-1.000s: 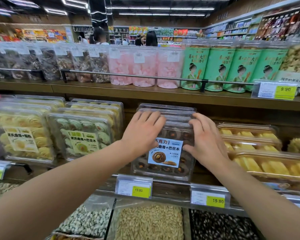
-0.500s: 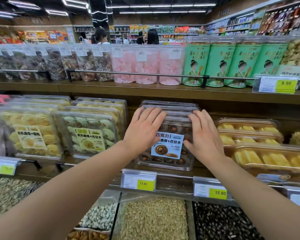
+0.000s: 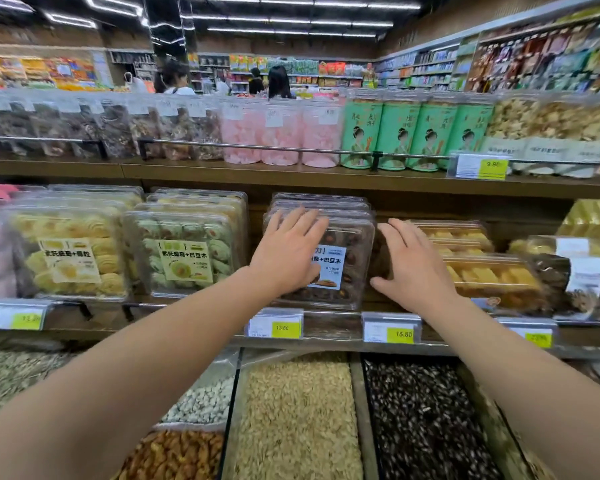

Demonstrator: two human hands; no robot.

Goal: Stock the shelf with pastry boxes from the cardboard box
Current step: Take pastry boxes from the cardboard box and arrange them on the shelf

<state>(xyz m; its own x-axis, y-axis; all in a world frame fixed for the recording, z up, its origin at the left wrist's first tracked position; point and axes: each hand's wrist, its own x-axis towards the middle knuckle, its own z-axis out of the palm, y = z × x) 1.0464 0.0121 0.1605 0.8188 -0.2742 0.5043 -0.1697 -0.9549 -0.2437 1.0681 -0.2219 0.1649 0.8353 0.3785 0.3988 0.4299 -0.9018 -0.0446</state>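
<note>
At frame centre, the left hand (image 3: 289, 252) presses flat-fingered on the front chocolate pastry box (image 3: 347, 261); the right hand (image 3: 413, 268), earlier on its face, now rests released at its right edge. Price tags (image 3: 282, 328) read 13.80, 15.80.

A clear plastic pastry box (image 3: 347, 258) of dark chocolate cookies stands tilted on its edge at the front of the wooden shelf (image 3: 222, 174) — its blue-and-white label faces outward. More identical clear boxes are stacked behind it (image 3: 321, 200). It sits between green cookie boxes (image 3: 184, 252) on its left and yellow pastry boxes (image 3: 489, 275) on its right.
</note>
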